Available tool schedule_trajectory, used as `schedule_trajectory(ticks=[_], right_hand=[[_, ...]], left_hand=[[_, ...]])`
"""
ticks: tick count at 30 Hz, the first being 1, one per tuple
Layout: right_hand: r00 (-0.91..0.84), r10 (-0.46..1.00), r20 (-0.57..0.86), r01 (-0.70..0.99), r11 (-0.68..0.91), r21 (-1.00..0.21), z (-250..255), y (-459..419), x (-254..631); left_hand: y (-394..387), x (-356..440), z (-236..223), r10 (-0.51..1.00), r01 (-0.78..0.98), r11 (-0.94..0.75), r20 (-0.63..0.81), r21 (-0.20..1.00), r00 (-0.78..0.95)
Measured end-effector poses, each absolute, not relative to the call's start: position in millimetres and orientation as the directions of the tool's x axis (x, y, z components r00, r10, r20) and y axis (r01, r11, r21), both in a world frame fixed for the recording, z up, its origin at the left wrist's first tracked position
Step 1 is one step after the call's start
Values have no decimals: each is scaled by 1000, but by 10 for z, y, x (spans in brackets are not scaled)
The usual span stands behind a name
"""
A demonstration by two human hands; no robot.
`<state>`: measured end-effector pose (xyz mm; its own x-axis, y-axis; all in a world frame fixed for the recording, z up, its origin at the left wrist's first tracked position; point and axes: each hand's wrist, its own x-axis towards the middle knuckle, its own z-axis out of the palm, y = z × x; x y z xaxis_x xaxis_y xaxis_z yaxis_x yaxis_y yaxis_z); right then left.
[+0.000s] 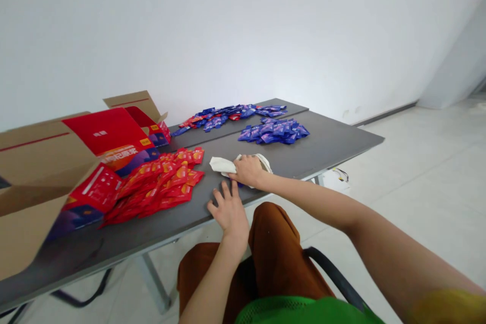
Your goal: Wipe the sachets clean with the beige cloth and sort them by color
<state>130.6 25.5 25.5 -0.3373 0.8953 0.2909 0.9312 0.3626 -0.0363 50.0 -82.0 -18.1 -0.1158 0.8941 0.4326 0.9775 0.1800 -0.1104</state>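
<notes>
My right hand rests near the table's front edge with its fingers closed on a white, soft cloth-like piece. Part of that white piece curves out in a loop beyond the hand; its exact kind is unclear. A bit of something blue shows beneath the hand, mostly hidden. My left hand lies flat at the table edge, fingers spread and holding nothing, its fingertips just short of the white piece. To its left spreads a heap of red sachets. Behind my right hand lies a pile of blue-purple sachets.
A large open carton and red printed boxes stand on the left of the dark grey table. Mixed blue and red sachets lie along the back by the white wall. My knees are below the front edge.
</notes>
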Motion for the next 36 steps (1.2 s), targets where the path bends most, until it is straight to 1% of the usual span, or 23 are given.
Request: schedule_trajectory(ticks=[3,10,13,17,19,25,27,30,33,36], right_hand=[[-317,922,224,940,337,-59,285,423,1189],[-284,949,136,949,299,-99,344,722,916],[-310,937,160,942,326,-83,344,583,1020],[-361,902,237,924,381,-41,311,292,1285],[-374,897,236,920,391,-28,317,223,1374],[-339,938,75,937,343,-57,441,469,1174],[-320,946,51,944,323,-71,470,584,1046],[-316,947,59,945,319,-73,487,642,965],[-351,933,77,933,355,-51,465,518,1057],[-375,915,149,925,381,-13,399,306,1248]], left_hand=[[-842,517,-162,892,979,182,434,-88,-126],[-843,535,-180,883,983,178,447,-42,-141],[-835,532,-197,879,986,162,459,-31,-130],[-839,530,-181,886,988,153,446,-26,-125],[-843,529,-163,894,989,149,430,-14,-129],[-837,521,-128,911,988,147,382,47,-154],[-835,518,-127,916,986,147,367,74,-164],[-834,519,-139,915,985,141,368,98,-168],[-827,524,-171,905,984,147,388,104,-176],[-821,523,-212,889,984,149,423,100,-177]])
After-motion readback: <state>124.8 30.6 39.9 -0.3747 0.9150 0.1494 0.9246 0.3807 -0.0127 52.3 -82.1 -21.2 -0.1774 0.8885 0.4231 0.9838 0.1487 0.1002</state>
